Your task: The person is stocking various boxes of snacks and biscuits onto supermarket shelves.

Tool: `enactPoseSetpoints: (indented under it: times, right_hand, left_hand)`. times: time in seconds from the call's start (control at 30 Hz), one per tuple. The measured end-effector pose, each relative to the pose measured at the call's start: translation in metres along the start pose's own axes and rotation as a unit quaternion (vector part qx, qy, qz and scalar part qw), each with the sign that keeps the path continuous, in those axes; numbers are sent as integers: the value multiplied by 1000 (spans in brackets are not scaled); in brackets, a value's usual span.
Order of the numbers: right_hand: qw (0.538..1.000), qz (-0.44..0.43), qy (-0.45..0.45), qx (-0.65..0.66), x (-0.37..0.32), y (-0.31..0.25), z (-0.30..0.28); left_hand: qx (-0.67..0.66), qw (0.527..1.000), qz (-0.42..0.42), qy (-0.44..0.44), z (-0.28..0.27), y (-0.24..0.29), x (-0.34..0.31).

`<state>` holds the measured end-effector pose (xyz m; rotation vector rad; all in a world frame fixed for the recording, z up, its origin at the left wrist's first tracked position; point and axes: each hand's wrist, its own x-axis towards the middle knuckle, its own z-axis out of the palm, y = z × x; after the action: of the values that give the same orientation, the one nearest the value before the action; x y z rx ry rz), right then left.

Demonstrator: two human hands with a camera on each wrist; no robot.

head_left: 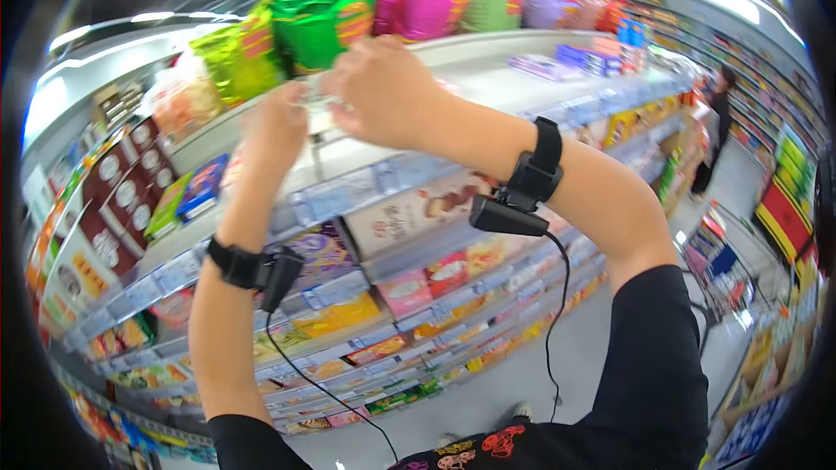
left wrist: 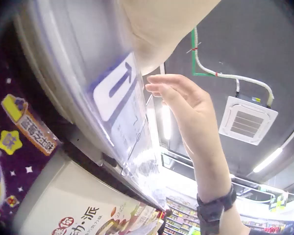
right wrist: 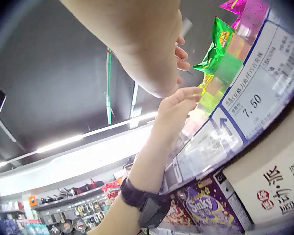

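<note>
Both hands are raised close together over the shelf's top tier in the head view. My left hand [head_left: 277, 126] is blurred there; in the right wrist view, the fingers of the left hand [right wrist: 172, 113] are bent forward beside the shelf edge. My right hand [head_left: 383, 91] has bent fingers in the head view, and the left wrist view shows the right hand [left wrist: 186, 105] with its fingertips drawn toward the thumb. Between the hands is a small pale patch; I cannot tell whether they hold it. Just behind them stands a green snack bag [head_left: 318, 22].
Along the top stand a magenta bag [head_left: 427, 4] and a yellow-green bag [head_left: 239, 57]. Purple boxes [head_left: 588, 61] lie on the tier at right, a blue box [head_left: 202, 187] at left. A price tag [right wrist: 255, 98] lines the shelf edge. A person [head_left: 716, 130] stands in the right aisle near a cart [head_left: 714, 252].
</note>
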<state>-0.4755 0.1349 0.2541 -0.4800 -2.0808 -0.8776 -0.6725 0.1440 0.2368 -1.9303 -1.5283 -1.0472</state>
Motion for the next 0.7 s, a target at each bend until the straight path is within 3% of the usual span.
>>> enactPoseSetpoints:
  times: [0.07,0.1,0.17,0.3,0.37,0.4,0.43,0.5,0.57,0.63,0.7]
  right_hand:
    - [998,-53,23,-2,-22,-11,-22]
    - [996,-86,25,-2,-35,-15,-34]
    - [988,-145,42,-42,-61,-29,-62]
    - [975,-206,-36,74,-131,-52,-131]
    - [962,-226,-21,152,-180,-56,-160]
    - [954,-224,-41,196,-207,-52,-174]
    - [944,-220,-61,237,-233,-47,-187]
    - [961,-121,-91,233,-290,-30,-204]
    - [944,4,-271,190,-360,-4,-213]
    - [938,127,-322,-2,-432,1,-226]
    - [885,257,-387,19,-481,-6,-261]
  left_hand:
    - [29,985,98,135,-16,23,-5]
    - [11,981,111,156,-20,36,-7]
    - [-106,981,99,128,-29,69,-12]
    - [-194,961,163,113,-41,168,-50]
    - [-218,947,222,84,-32,214,-83]
    - [-252,947,201,11,-25,236,-103]
    - [-267,914,305,-17,-11,256,-115]
    - [-283,846,402,-206,13,298,-134]
    - [-295,777,414,-371,40,337,-144]
    - [-296,724,451,-431,78,369,-150]
    - [-289,701,464,-459,115,405,-154]
